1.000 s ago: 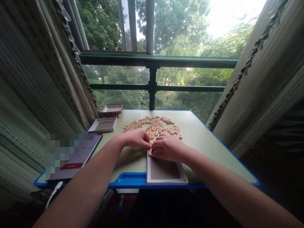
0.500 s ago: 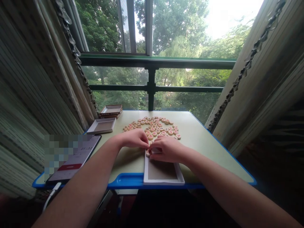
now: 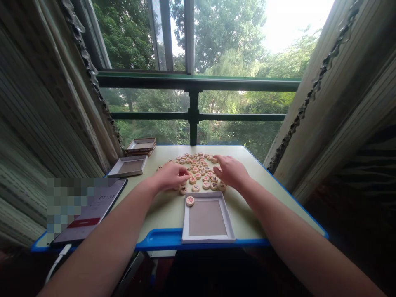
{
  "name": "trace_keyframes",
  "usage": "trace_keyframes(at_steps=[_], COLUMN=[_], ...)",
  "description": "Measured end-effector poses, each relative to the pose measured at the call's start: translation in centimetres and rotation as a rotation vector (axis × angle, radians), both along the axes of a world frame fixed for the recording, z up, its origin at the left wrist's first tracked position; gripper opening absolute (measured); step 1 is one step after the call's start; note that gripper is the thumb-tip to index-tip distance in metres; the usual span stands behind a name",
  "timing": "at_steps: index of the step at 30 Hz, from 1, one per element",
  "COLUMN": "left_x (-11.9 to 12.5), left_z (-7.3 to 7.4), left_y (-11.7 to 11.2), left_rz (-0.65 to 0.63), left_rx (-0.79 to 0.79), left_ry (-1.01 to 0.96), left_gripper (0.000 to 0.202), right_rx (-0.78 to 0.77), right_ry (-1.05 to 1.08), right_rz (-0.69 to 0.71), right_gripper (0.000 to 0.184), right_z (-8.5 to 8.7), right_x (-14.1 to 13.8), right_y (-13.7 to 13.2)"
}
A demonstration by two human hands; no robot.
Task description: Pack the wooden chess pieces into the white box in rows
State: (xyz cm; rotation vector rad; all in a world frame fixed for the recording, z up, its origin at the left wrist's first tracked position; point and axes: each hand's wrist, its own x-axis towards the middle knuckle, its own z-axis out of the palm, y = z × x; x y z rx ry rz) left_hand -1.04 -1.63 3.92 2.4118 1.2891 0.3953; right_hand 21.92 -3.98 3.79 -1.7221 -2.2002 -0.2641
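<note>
Several round wooden chess pieces (image 3: 198,167) with red and dark characters lie spread over the far half of a pale green table (image 3: 266,194). A shallow white-rimmed box tray (image 3: 207,218) sits at the near edge, with one red-marked piece (image 3: 189,201) in its far left corner. My left hand (image 3: 169,176) rests on the pieces at the left of the spread, fingers curled over them. My right hand (image 3: 230,171) hovers over the right side of the spread, fingers stretched forward and apart. What lies under either hand is hidden.
A second box tray (image 3: 128,166) and a stacked brown box (image 3: 140,146) stand at the back left. A phone (image 3: 89,210) with a cable lies at the near left. The table has a blue rim (image 3: 161,238). A window with a green railing (image 3: 194,82) is behind.
Both hands left the tray's far left corner and moved forward to the spread of pieces. One piece now lies uncovered in that corner. The camera tilted slightly.
</note>
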Motion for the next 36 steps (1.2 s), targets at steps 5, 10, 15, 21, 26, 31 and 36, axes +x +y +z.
trace_keyframes(at_steps=[5,10,15,21,26,31,36], left_x=[0.0,0.2,0.9,0.5,0.7,1.6,1.5], left_z=[-1.9,-3.1,-3.1,-2.8,-3.0,-3.6,-3.8], left_y=[1.4,2.0,1.9,1.8,1.9,2.3,2.7], left_rz=[0.107,-0.006,-0.079,-0.031,-0.023,-0.100,-0.066], left_rx=[0.316,0.288,0.279,0.312,0.296,0.207,0.112], left_ry=[0.025,0.008,-0.035,-0.003,-0.022,-0.091,-0.142], left_gripper=[0.040,0.038,0.032,0.029,0.032,0.045,0.035], right_rx=[-0.132,-0.180,-0.128,-0.128,-0.098,-0.249,-0.192], right_ry=[-0.047,0.057,0.125,0.121,0.103,0.041,0.067], right_rz=[-0.160,-0.053,0.125,0.279,0.184,0.164,0.298], right_gripper=[0.036,0.030,0.031,0.023,0.037,0.057,0.049], right_z=[-1.2,-1.7,-1.8,-2.2,-2.6,-2.9,-2.7], right_x=[1.4,0.8,0.1,-0.3,0.1,0.0,0.2], right_y=[1.9,1.8,1.4,1.5,1.9,1.8,1.8])
